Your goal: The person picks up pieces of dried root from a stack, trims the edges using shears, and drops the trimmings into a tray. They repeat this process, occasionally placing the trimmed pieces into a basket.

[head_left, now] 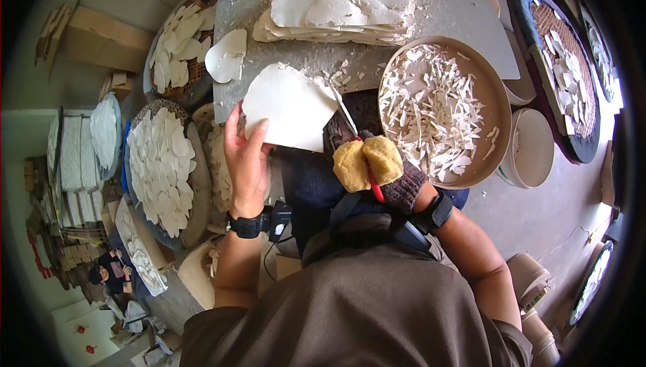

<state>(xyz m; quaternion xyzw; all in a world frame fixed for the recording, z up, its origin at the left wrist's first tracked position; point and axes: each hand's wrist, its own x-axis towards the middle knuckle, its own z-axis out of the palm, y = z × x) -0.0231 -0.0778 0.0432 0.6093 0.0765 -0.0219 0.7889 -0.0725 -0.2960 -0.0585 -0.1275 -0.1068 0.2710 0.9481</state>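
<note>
A thin white sheet (pixel 289 108) with an uneven, rounded far edge is gripped at its left side by my left hand (pixel 249 155), thumb on top and fingers beneath. My right hand (pixel 405 184), in a dark knitted glove, is closed on a pair of scissors (pixel 344 108). Thick yellow padding (pixel 356 165) covers their handles, and a bit of red handle shows below it. The blades point away from me along the sheet's right edge; whether they touch it I cannot tell. Padding hides part of the right fingers.
Beyond my hands, a grey table (pixel 444 13) carries a stack of rough white sheets (pixel 343 3) and a loose white piece (pixel 227 55). A round tray (pixel 499 97) of white scraps sits at right, beside a bucket (pixel 531 148). Left stands a basket of white pieces (pixel 161 165). Another person (pixel 114 269) is at far left.
</note>
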